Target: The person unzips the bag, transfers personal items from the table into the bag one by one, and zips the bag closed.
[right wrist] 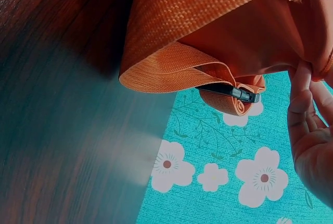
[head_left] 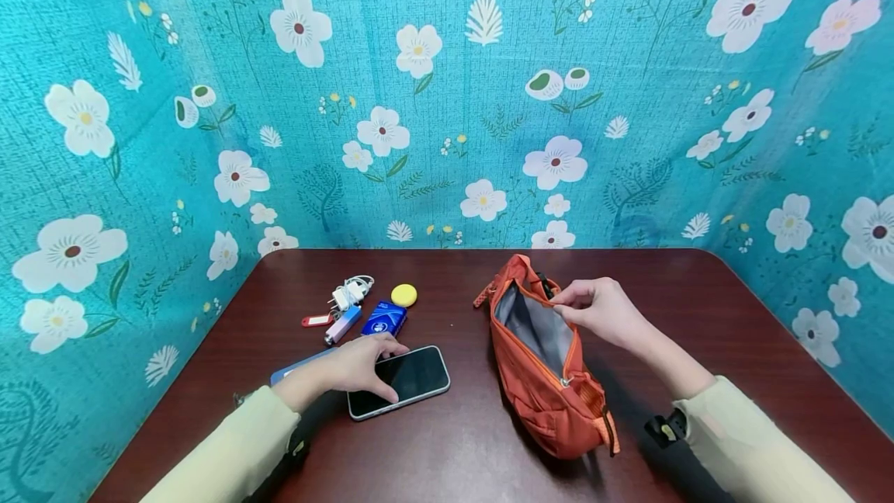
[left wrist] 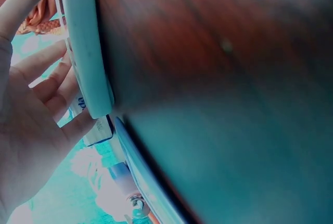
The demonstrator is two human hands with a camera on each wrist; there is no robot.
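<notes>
A dark-screened smartphone (head_left: 422, 373) lies face up on the table. My left hand (head_left: 349, 367) spans it from above, thumb at the near edge and fingers at the far edge. In the left wrist view, the phone's pale rim (left wrist: 86, 52) sits against those fingers. To the right stands an orange-red waist bag (head_left: 524, 379), unzipped, its grey lining showing. My right hand (head_left: 594, 307) pinches the right edge of its opening between thumb and fingertips. An orange strap with a black buckle (right wrist: 239, 94) hangs by the bag in the right wrist view.
Left of the bag are a blue pack (head_left: 386, 318), a yellow round item (head_left: 403, 296), a white charger with cable (head_left: 349, 295), a pink-and-blue stick (head_left: 343, 325) and a red tag (head_left: 317, 320). A blue flat item (head_left: 296, 365) lies partly under my left wrist. Floral cloth (head_left: 433, 138) surrounds the table.
</notes>
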